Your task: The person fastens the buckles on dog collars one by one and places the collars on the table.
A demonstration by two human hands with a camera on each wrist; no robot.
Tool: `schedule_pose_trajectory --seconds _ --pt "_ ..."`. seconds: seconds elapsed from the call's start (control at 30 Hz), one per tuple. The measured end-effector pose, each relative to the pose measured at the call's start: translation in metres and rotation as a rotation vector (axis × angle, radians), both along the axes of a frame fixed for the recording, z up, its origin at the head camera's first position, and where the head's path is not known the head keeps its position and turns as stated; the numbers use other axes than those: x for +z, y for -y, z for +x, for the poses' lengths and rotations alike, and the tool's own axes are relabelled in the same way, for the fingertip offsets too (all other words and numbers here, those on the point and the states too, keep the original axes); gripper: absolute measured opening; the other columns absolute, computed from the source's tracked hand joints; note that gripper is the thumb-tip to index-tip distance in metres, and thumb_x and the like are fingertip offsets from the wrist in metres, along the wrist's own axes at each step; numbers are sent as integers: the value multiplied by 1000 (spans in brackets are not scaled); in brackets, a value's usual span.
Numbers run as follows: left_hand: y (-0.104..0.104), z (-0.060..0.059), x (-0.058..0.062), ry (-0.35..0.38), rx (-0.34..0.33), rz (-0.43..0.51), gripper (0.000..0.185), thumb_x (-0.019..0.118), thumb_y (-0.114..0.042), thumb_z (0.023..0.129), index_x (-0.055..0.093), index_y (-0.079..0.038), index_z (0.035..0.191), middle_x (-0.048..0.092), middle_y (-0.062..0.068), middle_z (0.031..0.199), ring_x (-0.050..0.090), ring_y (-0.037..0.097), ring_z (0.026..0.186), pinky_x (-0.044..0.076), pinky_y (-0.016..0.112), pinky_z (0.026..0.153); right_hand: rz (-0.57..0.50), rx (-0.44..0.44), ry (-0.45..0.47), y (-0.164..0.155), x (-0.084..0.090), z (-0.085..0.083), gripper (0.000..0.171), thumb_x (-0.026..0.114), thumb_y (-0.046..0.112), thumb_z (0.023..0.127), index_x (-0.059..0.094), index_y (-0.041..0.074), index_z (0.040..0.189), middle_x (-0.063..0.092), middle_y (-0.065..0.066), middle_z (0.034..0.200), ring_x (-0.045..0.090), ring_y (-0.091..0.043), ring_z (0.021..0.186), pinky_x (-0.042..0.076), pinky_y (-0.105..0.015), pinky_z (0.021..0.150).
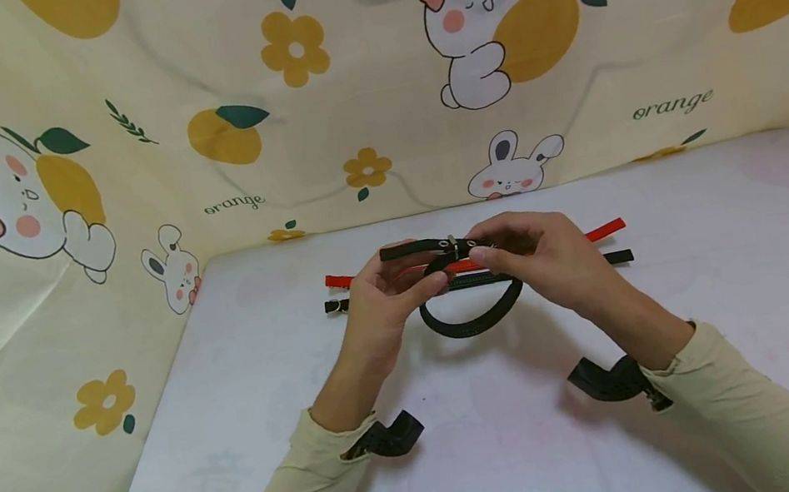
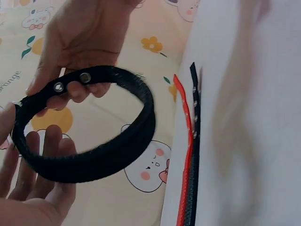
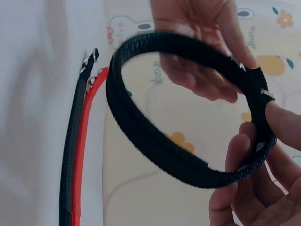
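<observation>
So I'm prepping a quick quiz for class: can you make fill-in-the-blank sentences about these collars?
1. Both hands hold a black collar bent into a ____.
2. Beside the black strap on the table lies a ____ strap.
3. The backdrop cloth shows rabbits and the word ____.

Missing words: loop; red; orange

Left hand (image 1: pixel 386 293) and right hand (image 1: pixel 535 255) raised together, fingers curled, pinching.

The right hand (image 1: pixel 540 255) hides the middle of the red strap (image 1: pixel 608 229) and the looped collar's buckle.
</observation>
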State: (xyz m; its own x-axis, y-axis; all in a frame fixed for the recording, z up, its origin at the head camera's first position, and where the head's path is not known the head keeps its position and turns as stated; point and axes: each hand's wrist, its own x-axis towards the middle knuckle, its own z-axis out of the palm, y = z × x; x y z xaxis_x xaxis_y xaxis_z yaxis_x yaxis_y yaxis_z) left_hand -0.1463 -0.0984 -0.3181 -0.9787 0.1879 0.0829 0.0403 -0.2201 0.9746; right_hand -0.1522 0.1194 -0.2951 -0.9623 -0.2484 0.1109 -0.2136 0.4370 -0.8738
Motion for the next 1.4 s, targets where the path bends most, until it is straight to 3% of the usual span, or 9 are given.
schedule_pose_trajectory --seconds 0.17,0.33,0.6,0.83,1.13,1.4 --pt "-3 0 -2 -48 19 -23 30 69 5 89 64 6 118 72 2 94 72 14 77 57 24 76 -33 -10 33 -1 1 0 34 68 41 94 68 19 121 71 -4 104 69 -21 94 53 -24 83" --pt "0 0 -1 -115 74 -102 26 72 -1 89 71 3 114 74 -4 76 69 20 79 50 20 69 -48 29 47 1 3 0 34 68 35 95 66 19 125 69 -5 100 68 -19 89 52 -26 83" --pt "1 2 0 -128 63 -123 29 69 -3 91 69 2 120 65 1 96 70 9 80 48 17 68 -77 20 42 2 0 -1 33 69 34 94 68 18 123 67 -12 95 64 -17 84 51 -24 78" --pt "1 3 1 -113 55 -144 31 68 -4 93 69 -1 123 63 4 110 70 8 80 47 18 68 -90 -1 61 3 -2 -2 35 70 38 93 69 19 122 69 -4 100 66 -19 85 51 -26 80" --pt "0 3 1 -125 46 -150 32 67 -3 93 68 0 125 61 2 109 69 8 77 45 17 67 -131 2 48 4 -4 -1 34 71 36 93 70 18 121 69 5 99 67 -17 84 53 -27 79" --pt "-1 4 0 -158 40 -171 32 67 -3 93 68 0 125 61 1 109 66 8 75 42 18 66 -163 -22 70 6 -5 1 35 72 37 92 71 19 121 70 6 98 68 -24 88 53 -29 83"
